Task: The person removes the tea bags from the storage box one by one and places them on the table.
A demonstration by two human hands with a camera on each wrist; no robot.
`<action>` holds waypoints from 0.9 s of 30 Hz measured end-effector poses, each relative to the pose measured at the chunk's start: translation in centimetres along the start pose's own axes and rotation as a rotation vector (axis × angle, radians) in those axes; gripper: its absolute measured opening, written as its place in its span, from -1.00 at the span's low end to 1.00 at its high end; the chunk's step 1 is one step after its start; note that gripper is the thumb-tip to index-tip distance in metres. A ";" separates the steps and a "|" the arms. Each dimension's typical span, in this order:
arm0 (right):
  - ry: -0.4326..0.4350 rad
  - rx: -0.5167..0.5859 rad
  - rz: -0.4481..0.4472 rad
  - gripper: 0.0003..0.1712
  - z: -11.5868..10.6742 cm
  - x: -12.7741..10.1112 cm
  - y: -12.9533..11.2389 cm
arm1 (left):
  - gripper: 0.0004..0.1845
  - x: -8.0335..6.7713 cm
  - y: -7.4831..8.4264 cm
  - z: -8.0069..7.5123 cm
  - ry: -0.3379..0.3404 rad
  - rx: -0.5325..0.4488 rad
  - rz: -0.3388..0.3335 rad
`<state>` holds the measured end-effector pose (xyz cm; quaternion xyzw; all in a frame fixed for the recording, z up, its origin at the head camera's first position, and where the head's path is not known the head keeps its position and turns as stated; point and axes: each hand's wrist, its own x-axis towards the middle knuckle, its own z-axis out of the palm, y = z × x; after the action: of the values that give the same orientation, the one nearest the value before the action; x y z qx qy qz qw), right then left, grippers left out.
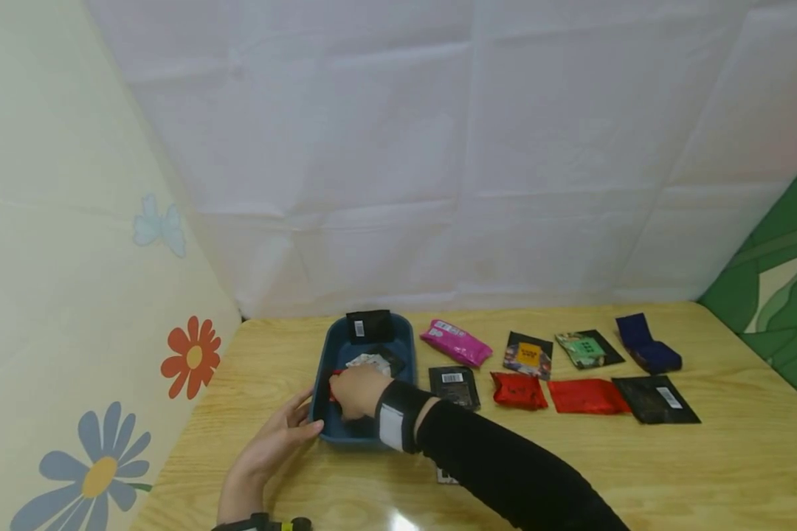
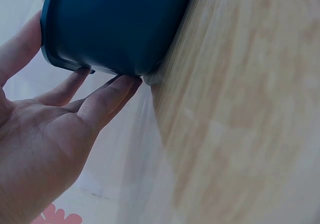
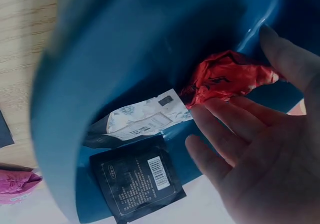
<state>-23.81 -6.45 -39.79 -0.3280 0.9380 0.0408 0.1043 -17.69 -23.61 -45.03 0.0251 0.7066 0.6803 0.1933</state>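
A dark blue plastic bin stands at the table's left part. My left hand touches its near left corner from outside; the thumb meets the rim and fairly straight fingers rest along the wall. Inside the bin my right hand reaches down, palm showing in the right wrist view. Its extended fingers touch a red crinkled packet, with the thumb spread to the packet's other side. Beside that packet are a white patterned packet and a black packet with a barcode, which leans at the bin's far end.
Right of the bin lie a pink packet, black packets, red packets, two colourful pouches and a navy packet. A pale item is mostly hidden under my right sleeve. A white sheet hangs behind.
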 end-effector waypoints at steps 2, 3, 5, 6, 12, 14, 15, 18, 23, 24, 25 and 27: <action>0.009 -0.005 -0.009 -0.64 -0.1 -0.1 -0.1 | -0.20 0.0 0.0 0.0 0.006 -0.004 -0.008; 0.006 -0.004 -0.011 -0.64 -0.2 -0.1 -0.2 | -0.19 0.0 0.0 0.0 0.005 -0.005 -0.010; -0.012 0.004 -0.009 -0.62 -0.4 -0.1 -0.4 | -0.18 0.0 0.0 0.0 0.000 -0.005 -0.012; -0.026 0.016 -0.005 -0.60 -0.5 -0.2 -0.5 | -0.17 0.0 0.0 0.0 -0.005 -0.007 -0.012; -0.046 0.031 0.003 -0.62 -0.7 -0.3 -1.1 | -0.13 0.2 -0.2 -0.2 -0.032 -0.014 -0.001; -0.034 0.009 -0.009 -0.63 -0.5 -0.3 -1.1 | -0.14 0.2 -0.2 -0.2 -0.035 -0.014 -0.003; -0.026 -0.001 -0.014 -0.65 -0.4 -0.3 -1.1 | -0.13 0.2 -0.2 -0.2 -0.038 -0.011 -0.005; -0.022 -0.016 -0.017 -0.65 -0.3 -0.2 -1.0 | -0.15 0.3 -0.2 -0.1 -0.043 -0.011 -0.006; -0.039 -0.013 -0.011 -0.60 -0.4 0.0 -0.9 | -0.15 0.3 -0.2 -0.1 -0.042 -0.026 0.004; -0.045 -0.014 -0.009 -0.59 -0.5 0.0 -0.9 | -0.15 0.3 -0.2 -0.1 -0.041 -0.025 0.005; -0.049 -0.015 -0.008 -0.58 -0.5 0.1 -0.9 | -0.15 0.2 -0.2 -0.1 -0.041 -0.028 0.006; -0.059 -0.011 -0.002 -0.57 -0.6 0.0 -0.9 | -0.15 0.2 -0.2 -0.1 -0.041 -0.023 0.005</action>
<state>-23.39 -7.25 -39.20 -0.3283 0.9339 0.0555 0.1302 -17.87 -23.70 -45.25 0.0386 0.6945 0.6883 0.2061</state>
